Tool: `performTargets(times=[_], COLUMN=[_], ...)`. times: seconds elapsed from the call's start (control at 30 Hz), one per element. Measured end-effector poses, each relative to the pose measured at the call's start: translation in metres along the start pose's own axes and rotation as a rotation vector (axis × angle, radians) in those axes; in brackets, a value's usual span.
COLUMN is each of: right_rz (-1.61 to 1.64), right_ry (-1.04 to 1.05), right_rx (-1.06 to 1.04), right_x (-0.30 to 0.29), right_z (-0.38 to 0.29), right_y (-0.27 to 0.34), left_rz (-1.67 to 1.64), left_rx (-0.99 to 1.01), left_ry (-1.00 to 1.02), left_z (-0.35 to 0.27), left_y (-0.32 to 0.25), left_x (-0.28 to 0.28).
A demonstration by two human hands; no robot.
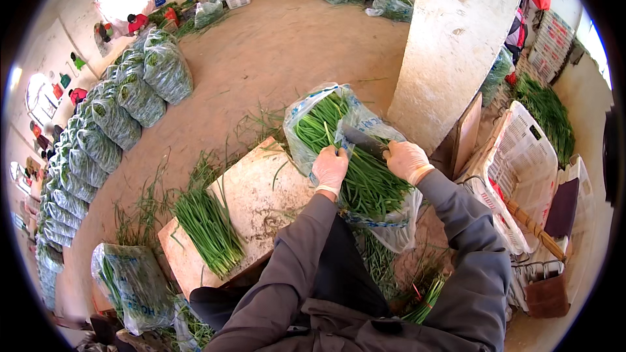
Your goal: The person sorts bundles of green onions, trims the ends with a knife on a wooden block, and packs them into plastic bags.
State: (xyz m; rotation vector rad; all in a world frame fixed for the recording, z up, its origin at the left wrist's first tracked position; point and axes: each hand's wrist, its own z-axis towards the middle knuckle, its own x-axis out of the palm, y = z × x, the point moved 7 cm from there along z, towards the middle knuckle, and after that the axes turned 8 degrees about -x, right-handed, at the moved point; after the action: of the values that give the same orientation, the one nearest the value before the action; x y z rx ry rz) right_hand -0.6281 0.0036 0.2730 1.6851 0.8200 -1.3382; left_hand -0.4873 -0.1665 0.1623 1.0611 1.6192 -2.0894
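A clear plastic bag [368, 118] full of long green leafy stalks [364, 183] lies in front of me, its side parted so the stalks show. My left hand [331, 170], in a thin glove, pinches the plastic at the bag's middle. In my gloved right hand [407, 161] is a dark, broad-bladed knife [363, 143], its blade lying over the stalks and reaching to the plastic by my left fingers. Left of the bag, a bundle of green stalks [209, 234] rests on a worn, pale board [261, 190].
Filled plastic bags [168, 71] stand in rows at left; another packed bag [139, 283] is at lower left. A white pillar [450, 34] rises ahead. White plastic crates [523, 156] stand at right. Loose stalks litter the floor. Several people sit farther off.
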Motion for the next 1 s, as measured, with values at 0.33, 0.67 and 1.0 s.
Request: performTargets(times=[0.33,0.67,1.0], right_rz=[0.227,0.197,0.202], right_ry=[-0.022,-0.062,-0.284], right_rx=[-0.056,-0.047,0.024], right_x=[0.003,0.026,-0.072], right_z=[-0.011,0.016,0.002], right_y=[-0.039,-0.018,-0.047], left_rz=[-0.371,-0.758,-0.163], left_rx=[-0.21,-0.021,0.126], left_ry=[0.045,-0.021,-0.266], left_z=[0.003,-0.002,-0.053], left_y=[0.029,0.038,0.012], left_x=[0.013,-0.034,-0.087])
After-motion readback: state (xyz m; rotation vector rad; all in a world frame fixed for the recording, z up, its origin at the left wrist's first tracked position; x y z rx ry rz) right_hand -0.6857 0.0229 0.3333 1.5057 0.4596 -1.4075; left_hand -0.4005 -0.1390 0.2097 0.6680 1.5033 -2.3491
